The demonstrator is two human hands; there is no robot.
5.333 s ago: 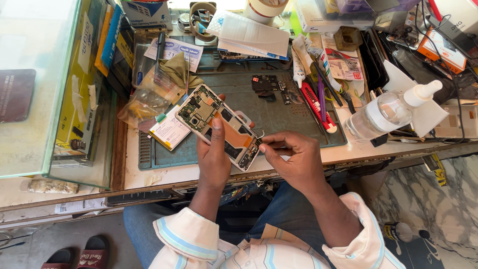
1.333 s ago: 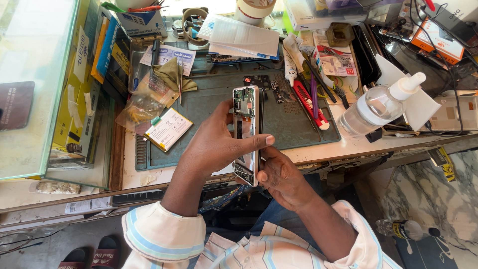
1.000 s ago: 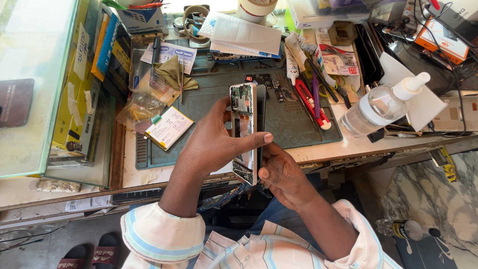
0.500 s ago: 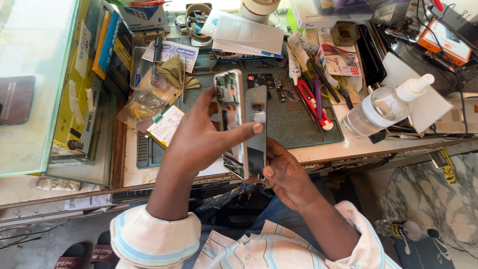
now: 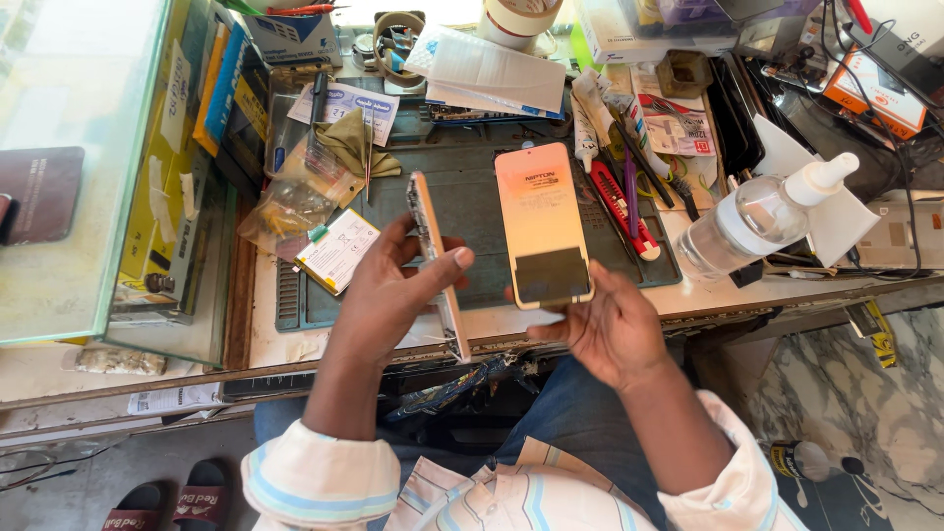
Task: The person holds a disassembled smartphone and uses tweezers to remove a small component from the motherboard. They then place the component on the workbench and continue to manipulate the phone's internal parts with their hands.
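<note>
My left hand grips an opened phone body, held on edge with its thin side towards me, above the front of the dark green work mat. My right hand holds the detached phone panel, a flat orange-gold rectangle with a dark patch at its lower end, face up just right of the body. The two parts are apart, a small gap between them.
A clear spray bottle stands at the right. Red-handled tools, tubes and papers crowd the mat's far right edge. A flat battery and plastic bags lie at the mat's left. A glass display case fills the left side.
The phone went from lying open on the mat to being lifted on edge. The panel has now come away from the body and sits in my right hand, to the right.
</note>
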